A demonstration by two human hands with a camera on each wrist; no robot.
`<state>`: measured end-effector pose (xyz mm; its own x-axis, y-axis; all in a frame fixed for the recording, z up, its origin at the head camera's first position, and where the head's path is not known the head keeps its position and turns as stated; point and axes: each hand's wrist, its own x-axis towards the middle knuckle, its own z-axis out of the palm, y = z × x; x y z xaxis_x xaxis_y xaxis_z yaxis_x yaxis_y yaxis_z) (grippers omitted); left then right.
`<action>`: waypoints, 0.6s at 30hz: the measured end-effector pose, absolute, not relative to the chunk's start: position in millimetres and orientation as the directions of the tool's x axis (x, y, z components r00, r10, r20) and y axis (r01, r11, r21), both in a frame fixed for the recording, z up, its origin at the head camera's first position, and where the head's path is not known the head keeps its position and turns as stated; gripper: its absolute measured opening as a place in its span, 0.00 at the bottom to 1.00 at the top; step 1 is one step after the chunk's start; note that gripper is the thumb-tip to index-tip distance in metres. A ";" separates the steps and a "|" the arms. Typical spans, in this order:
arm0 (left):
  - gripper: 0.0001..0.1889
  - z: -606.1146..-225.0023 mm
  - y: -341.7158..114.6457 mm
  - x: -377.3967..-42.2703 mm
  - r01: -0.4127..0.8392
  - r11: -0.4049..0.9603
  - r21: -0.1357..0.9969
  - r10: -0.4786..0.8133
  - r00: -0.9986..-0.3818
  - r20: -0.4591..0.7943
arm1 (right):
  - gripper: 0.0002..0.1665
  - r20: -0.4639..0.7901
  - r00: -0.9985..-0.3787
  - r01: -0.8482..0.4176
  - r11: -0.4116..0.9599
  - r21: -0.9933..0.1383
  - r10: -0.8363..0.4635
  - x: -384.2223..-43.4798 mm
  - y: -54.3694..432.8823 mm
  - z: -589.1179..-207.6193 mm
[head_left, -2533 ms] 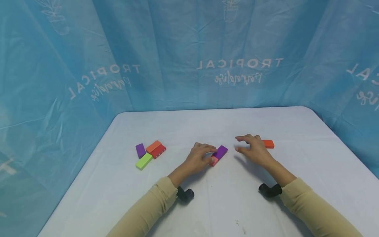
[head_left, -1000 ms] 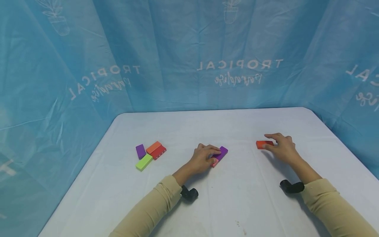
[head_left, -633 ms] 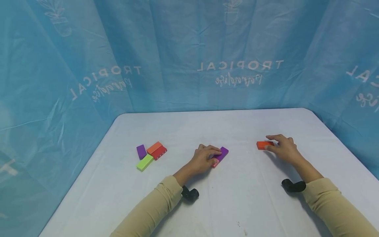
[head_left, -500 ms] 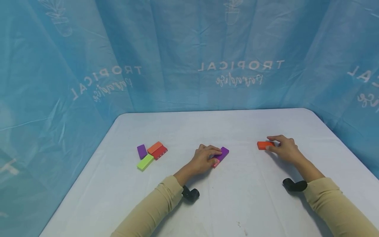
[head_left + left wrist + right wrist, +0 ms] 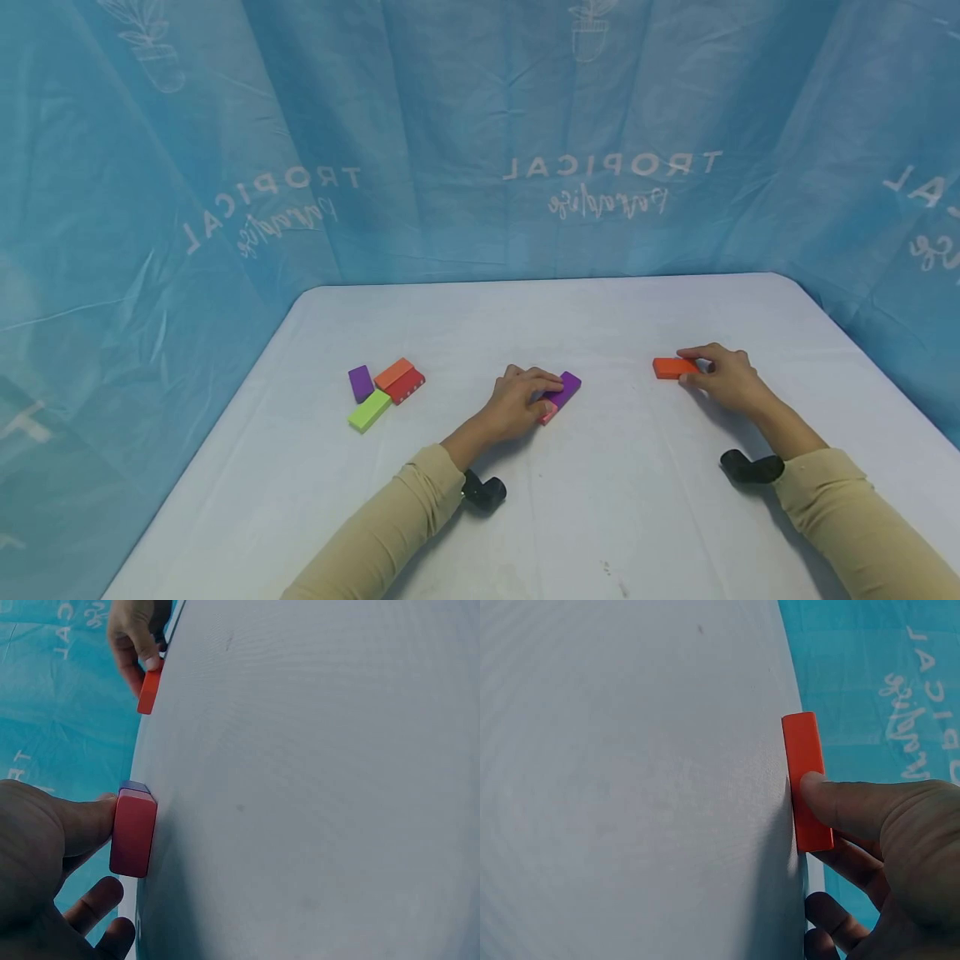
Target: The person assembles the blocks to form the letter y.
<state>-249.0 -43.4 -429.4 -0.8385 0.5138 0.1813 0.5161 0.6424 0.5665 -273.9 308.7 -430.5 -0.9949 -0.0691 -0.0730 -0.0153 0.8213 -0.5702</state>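
Note:
My left hand (image 5: 516, 404) pinches a pair of small blocks lying end to end at the middle of the table: a purple block (image 5: 568, 386) at the far end and a pink block (image 5: 548, 414) nearer me. In the left wrist view the pink block (image 5: 133, 834) faces the camera, the thumb at its edge, with the purple one mostly hidden behind. Over to the right, my right hand (image 5: 723, 377) grips the right end of an orange-red block (image 5: 667, 368). The right wrist view shows the thumb pressed on that block's (image 5: 802, 746) near side.
On the left of the white-covered table (image 5: 450, 325) lies a loose group: a purple block (image 5: 361, 383), a green block (image 5: 370, 412), an orange block (image 5: 393, 373) and a red block with white dots (image 5: 406, 387). A blue printed curtain (image 5: 450, 108) hangs behind.
My right hand has moved right, away from the middle blocks, and its fingers have closed on the orange-red block's end. My left hand stays at the purple and pink blocks.

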 end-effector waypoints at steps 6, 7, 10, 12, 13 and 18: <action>0.16 -428.0 -42.5 -248.0 0.509 0.645 0.570 0.513 -0.841 0.171 | 0.30 -0.082 -0.995 -0.003 0.814 -0.580 -0.062 -274.1 309.6 -431.5; 0.16 -427.6 -42.5 -247.8 0.507 0.642 0.575 0.514 -0.841 0.168 | 0.30 -0.083 -0.995 0.000 0.814 -0.581 -0.059 -274.2 309.6 -431.5; 0.16 -426.6 -42.5 -247.3 0.500 0.639 0.585 0.515 -0.842 0.157 | 0.29 -0.084 -0.995 0.004 0.812 -0.583 -0.056 -274.3 309.9 -431.7; 0.16 -425.9 -42.5 -246.9 0.493 0.641 0.588 0.514 -0.845 0.148 | 0.29 -0.081 -0.995 0.000 0.813 -0.582 -0.058 -274.3 310.1 -431.6; 0.16 -425.6 -42.6 -246.8 0.490 0.641 0.591 0.513 -0.846 0.145 | 0.28 -0.077 -0.995 -0.004 0.813 -0.582 -0.060 -274.1 310.1 -431.3; 0.16 -424.4 -42.9 -245.8 0.479 0.639 0.602 0.510 -0.850 0.136 | 0.28 -0.064 -0.995 -0.023 0.805 -0.593 -0.076 -273.9 310.3 -430.3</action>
